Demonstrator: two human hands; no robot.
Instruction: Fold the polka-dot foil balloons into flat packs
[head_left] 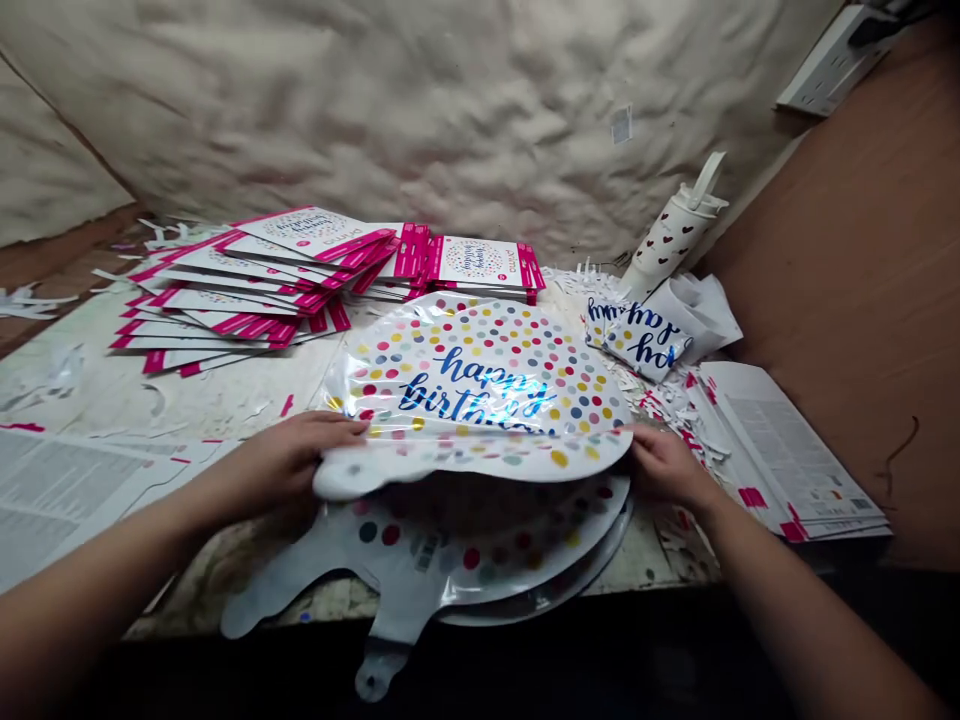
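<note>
A flat round foil balloon point(480, 385) with coloured dots and blue "happy birthday" writing lies in front of me, its near half folded up over itself. My left hand point(289, 460) pinches the fold at its left edge. My right hand point(664, 465) grips the fold at its right edge. Under it lies a stack of the same flat balloons point(465, 560), their necks hanging over the table's front edge.
Several pink-and-white packaged cards point(255, 285) are fanned out at the back left. A folded balloon point(637, 335) and a white heart-patterned bottle point(671, 240) sit at the back right. Printed sheets point(787, 450) lie right, more sheets point(60, 490) left. Paper scraps litter the table.
</note>
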